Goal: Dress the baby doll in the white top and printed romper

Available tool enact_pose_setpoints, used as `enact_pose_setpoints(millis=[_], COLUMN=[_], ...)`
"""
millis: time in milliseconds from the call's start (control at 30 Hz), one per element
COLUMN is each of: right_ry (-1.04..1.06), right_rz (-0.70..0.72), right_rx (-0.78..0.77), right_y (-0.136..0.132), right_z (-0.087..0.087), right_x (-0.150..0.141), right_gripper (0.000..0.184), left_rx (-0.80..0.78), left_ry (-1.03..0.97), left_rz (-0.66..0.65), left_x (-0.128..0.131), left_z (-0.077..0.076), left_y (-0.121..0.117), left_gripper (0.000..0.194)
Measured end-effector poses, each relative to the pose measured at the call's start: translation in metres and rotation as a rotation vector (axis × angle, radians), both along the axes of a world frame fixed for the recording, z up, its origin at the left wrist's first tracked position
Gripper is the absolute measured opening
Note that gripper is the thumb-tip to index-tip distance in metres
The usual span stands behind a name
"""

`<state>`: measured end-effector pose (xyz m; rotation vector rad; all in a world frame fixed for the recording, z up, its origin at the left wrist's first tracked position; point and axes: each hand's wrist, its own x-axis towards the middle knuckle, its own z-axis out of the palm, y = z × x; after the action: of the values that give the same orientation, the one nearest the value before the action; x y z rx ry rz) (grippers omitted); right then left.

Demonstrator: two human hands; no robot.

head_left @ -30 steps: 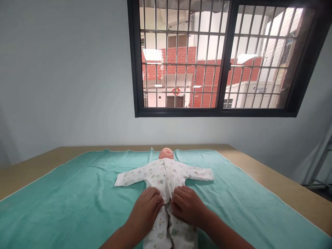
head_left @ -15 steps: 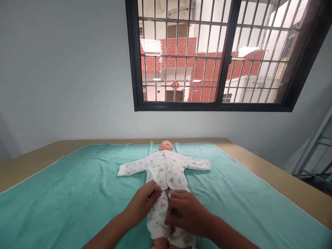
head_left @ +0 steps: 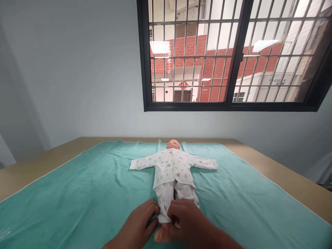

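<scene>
A baby doll [head_left: 173, 144] lies on its back on a teal towel [head_left: 77, 193], arms spread, dressed in a white printed romper [head_left: 172, 171]. At the bottom of the doll's left trouser leg, both of my hands are at work. My left hand [head_left: 137, 226] has its fingers curled against the cuff. My right hand [head_left: 188, 223] is closed over the cuff, and a bare doll foot [head_left: 160, 236] shows beneath it.
The towel covers most of a tan table [head_left: 280, 176] whose bare edge runs along the right and far sides. Behind it are a grey wall and a barred, black-framed window [head_left: 233, 55].
My hands slid from the doll's waist down its legs to the trouser cuffs. The view shifted so the doll lies farther away and more of it shows.
</scene>
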<state>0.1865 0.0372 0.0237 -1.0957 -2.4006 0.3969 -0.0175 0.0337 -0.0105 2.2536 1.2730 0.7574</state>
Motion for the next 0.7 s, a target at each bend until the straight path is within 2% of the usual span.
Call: enact_pose_setpoints(millis=[100, 167, 300, 367, 467, 533, 700], right_ry=[0.223, 0.271, 0.231, 0.237, 0.391, 0.531, 0.803], right_rz=[-0.121, -0.110, 0.026, 0.036, 0.015, -0.018, -0.086], right_rx=[-0.148, -0.154, -0.009, 0.069, 0.125, 0.078, -0.177], right_y=[-0.014, -0.021, -0.025, -0.026, -0.028, -0.031, -0.034], right_z=[-0.007, -0.016, -0.038, -0.046, -0.052, -0.053, -0.047], right_x=[-0.009, -0.015, -0.019, -0.019, -0.020, -0.024, -0.039], right_gripper=[0.014, 0.015, 0.016, 0.014, 0.009, 0.009, 0.024], left_rx=[0.008, 0.025, 0.081, 0.151, 0.238, 0.220, 0.046], left_ry=[-0.079, -0.076, 0.070, 0.177, 0.251, 0.196, 0.030], left_rz=[0.053, 0.097, 0.124, 0.121, 0.100, 0.089, 0.129], left_x=[-0.001, -0.003, -0.014, -0.020, -0.024, -0.021, -0.001], left_z=[0.009, 0.016, 0.018, 0.014, 0.010, 0.012, 0.019], left_y=[-0.005, -0.011, -0.024, -0.030, -0.039, -0.043, -0.041], left_gripper=[0.016, 0.012, 0.012, 0.020, 0.023, 0.019, 0.012])
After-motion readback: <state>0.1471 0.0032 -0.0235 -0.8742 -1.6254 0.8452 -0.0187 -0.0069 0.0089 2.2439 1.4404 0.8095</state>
